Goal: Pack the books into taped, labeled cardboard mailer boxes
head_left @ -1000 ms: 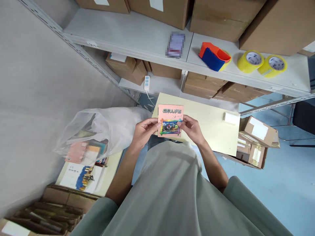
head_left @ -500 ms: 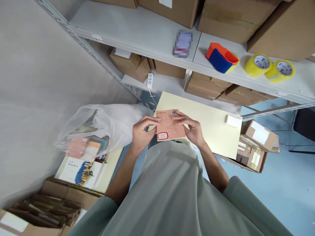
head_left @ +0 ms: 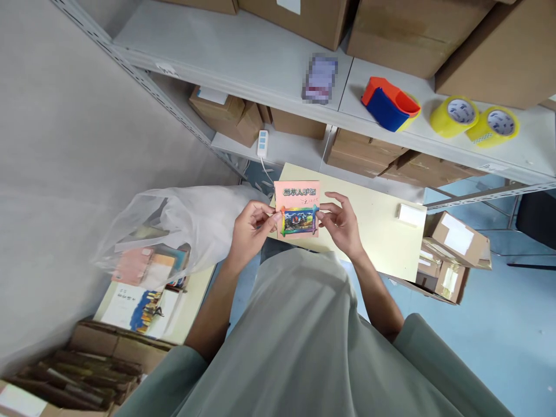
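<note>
A small pink book (head_left: pixel 297 197) is held upright in front of me, its picture cover towards me, with dark lettering above a colourful framed picture. My left hand (head_left: pixel 252 231) pinches its left edge, thumb on the front and fingers curled behind. At the right edge my right hand (head_left: pixel 343 227) holds it between thumb and a finger, while the upper fingers stand away from the cover. Below and beyond the book lies a pale yellow table (head_left: pixel 369 226).
A white plastic bag (head_left: pixel 208 220) with several books (head_left: pixel 132 263) lies at left. Beneath is a carton (head_left: pixel 82 370) of flat packages. The shelf (head_left: pixel 260 58) ahead carries tape rolls (head_left: pixel 454 116), an orange-blue dispenser (head_left: pixel 391 104) and boxes (head_left: pixel 412 35). A small white box (head_left: pixel 410 215) sits on the table; cartons (head_left: pixel 452 255) stand right.
The book has turned over from its back, with the barcode, to its picture cover. My right hand has shifted its hold to the right edge, fingers more lifted.
</note>
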`<state>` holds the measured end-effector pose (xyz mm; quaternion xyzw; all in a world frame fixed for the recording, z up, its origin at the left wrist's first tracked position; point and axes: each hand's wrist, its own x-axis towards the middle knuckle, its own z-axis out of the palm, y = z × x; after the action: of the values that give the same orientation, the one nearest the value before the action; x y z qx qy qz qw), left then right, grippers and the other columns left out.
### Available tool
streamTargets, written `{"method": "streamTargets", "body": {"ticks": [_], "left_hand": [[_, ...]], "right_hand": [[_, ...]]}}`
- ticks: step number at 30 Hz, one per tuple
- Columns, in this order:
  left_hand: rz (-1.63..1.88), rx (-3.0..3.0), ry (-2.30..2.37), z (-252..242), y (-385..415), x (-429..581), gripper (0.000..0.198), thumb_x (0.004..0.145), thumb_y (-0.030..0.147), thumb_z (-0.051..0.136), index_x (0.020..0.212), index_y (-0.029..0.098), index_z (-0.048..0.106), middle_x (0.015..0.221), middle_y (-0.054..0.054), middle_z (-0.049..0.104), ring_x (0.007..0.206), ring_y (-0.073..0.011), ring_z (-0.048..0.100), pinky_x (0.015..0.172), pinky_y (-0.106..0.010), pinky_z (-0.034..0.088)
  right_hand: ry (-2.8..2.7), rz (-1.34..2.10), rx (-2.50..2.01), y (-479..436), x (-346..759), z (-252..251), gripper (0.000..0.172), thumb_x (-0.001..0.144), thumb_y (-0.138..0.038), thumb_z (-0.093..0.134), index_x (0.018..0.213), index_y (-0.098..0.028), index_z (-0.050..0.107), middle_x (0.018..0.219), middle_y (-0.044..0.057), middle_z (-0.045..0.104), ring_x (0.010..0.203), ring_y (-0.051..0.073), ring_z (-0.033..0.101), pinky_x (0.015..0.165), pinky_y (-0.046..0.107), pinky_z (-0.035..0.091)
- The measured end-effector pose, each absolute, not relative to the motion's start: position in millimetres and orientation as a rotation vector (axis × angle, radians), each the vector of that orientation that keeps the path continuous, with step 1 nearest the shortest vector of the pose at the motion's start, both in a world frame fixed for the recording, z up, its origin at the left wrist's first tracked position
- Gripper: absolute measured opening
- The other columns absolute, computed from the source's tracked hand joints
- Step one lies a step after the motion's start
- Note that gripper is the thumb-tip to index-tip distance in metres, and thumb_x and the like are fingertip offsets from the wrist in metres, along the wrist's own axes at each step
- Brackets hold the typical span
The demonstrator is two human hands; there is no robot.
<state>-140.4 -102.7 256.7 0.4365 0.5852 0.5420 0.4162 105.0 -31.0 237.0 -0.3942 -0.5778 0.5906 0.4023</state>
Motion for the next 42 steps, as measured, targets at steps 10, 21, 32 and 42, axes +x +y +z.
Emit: {"method": "streamTargets", "body": {"ticks": [10, 21, 32, 42], "left_hand": [[1.237, 1.112, 1.488, 256.7, -94.6, -149.1, 0.051, 0.093, 0.065, 0.086, 0.118, 0.022, 0.085, 0.112, -0.01, 0.086, 0.091, -0.0219, 0.078, 0.079, -0.032, 0.063], [1.164, 1.176, 1.564, 269.3, -82.3, -147.1, 0.043, 0.101, 0.057, 0.078, 0.076, 0.022, 0.078, 0.065, -0.002, 0.069, 0.061, -0.0159, 0.063, 0.065, -0.031, 0.055], [1.234, 1.121, 1.655, 268.2, -88.3, -142.7, 0.055, 0.105, 0.072, 0.068, 0.096, 0.022, 0.089, 0.085, -0.007, 0.084, 0.067, -0.0203, 0.075, 0.065, -0.033, 0.061], [1.149, 1.723, 1.497, 280.6, -90.9, -98.3, 0.016, 0.104, 0.033, 0.076, 0.104, 0.033, 0.092, 0.108, -0.004, 0.088, 0.092, -0.0214, 0.082, 0.085, -0.034, 0.065]], "right_hand": [[-1.474, 1.529, -1.05, -23.3, 113.4, 238.2, 0.048, 0.096, -0.068, 0.081, 0.125, -0.029, 0.084, 0.124, 0.006, 0.086, 0.084, 0.019, 0.078, 0.068, 0.033, 0.065], [-1.408, 1.594, -1.208, -26.6, 98.2, 258.7, 0.067, 0.089, -0.088, 0.078, 0.071, -0.025, 0.066, 0.05, -0.006, 0.054, 0.038, 0.01, 0.039, 0.04, 0.029, 0.034], [-1.226, 1.706, -1.104, -30.9, 95.1, 243.4, 0.074, 0.096, -0.096, 0.06, 0.088, -0.023, 0.072, 0.081, 0.008, 0.08, 0.065, 0.019, 0.074, 0.065, 0.034, 0.064], [-1.25, 1.672, -1.025, -18.6, 76.6, 185.3, 0.054, 0.082, -0.072, 0.088, 0.093, -0.025, 0.066, 0.082, 0.0, 0.076, 0.078, 0.019, 0.071, 0.081, 0.036, 0.062]]}}
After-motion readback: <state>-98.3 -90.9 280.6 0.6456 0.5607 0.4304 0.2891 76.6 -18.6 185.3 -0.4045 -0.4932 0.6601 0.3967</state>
